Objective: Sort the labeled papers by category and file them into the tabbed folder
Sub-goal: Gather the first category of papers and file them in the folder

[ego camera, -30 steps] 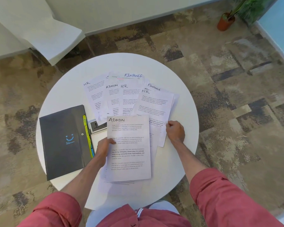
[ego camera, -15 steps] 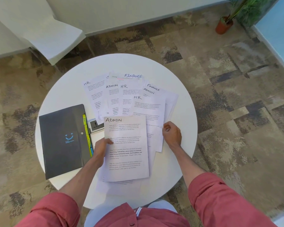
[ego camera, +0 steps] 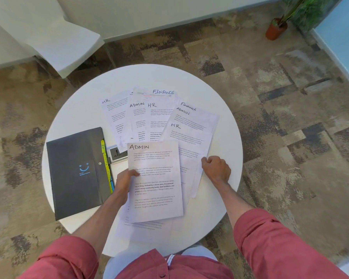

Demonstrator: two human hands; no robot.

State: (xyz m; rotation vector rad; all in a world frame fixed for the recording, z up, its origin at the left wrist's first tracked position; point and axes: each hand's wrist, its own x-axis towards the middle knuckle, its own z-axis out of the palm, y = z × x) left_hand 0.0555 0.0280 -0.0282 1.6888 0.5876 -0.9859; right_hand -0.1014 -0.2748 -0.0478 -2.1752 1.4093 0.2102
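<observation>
Several white papers labeled HR, ADMIN and FINANCE lie fanned across a round white table point(ego camera: 226, 125). My left hand point(ego camera: 124, 181) grips the left edge of a stack topped by an ADMIN sheet point(ego camera: 155, 184), thumb on top. My right hand point(ego camera: 216, 169) pinches the lower edge of an HR sheet point(ego camera: 186, 137) that lies over other ADMIN and FINANCE sheets on the right. A dark grey tabbed folder point(ego camera: 77, 172) lies closed on the table's left, its yellow, green and blue tabs point(ego camera: 106, 164) sticking out on its right side.
A small grey socket box point(ego camera: 117, 153) sits in the table between folder and papers. A white chair point(ego camera: 65, 47) stands behind the table at the left. A potted plant point(ego camera: 276, 29) is on the patterned carpet at the far right.
My right hand has drawn the HR sheet down and toward the held stack, uncovering the ADMIN and FINANCE labels behind it. The left hand keeps its grip on the stack.
</observation>
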